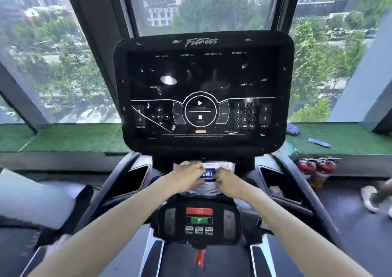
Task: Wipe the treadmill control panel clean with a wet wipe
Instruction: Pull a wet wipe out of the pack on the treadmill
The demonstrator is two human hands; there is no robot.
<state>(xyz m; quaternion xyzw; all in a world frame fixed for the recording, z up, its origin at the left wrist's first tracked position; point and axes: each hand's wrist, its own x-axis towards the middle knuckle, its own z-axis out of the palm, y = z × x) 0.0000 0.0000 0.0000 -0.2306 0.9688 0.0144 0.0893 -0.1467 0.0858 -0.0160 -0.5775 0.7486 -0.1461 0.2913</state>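
Control panel (203, 94): one, black, upright above both hands, speckled with many white flecks and smears, too scattered to count; digit keypad at lower right, play and stop marks in the centre ring
Wet wipe pack (209, 176): one, white with a blue label, lying on the ledge just below the control panel, between the two hands
Left hand (187, 176): one, fingers curled over the pack's left end, gripping it
Right hand (230, 183): one, fingers bent, pinching the pack's right side beside the blue label
Lower console (199, 237): one, below the wrists, carrying one red button, one green button and three small keys in a row
Side pockets (133, 179): two, dark, one on each side of the pack
Turf sill (63, 138): one, green, running under the windows behind the panel
Blue bundle (292, 128): one, on the sill right of the panel
Blue strip (319, 143): one, flat on the sill, near the bundle
Fire extinguishers (314, 167): red, at least two, too blurred for a sure count
Shoe (370, 198): one, white, on the floor at the right edge
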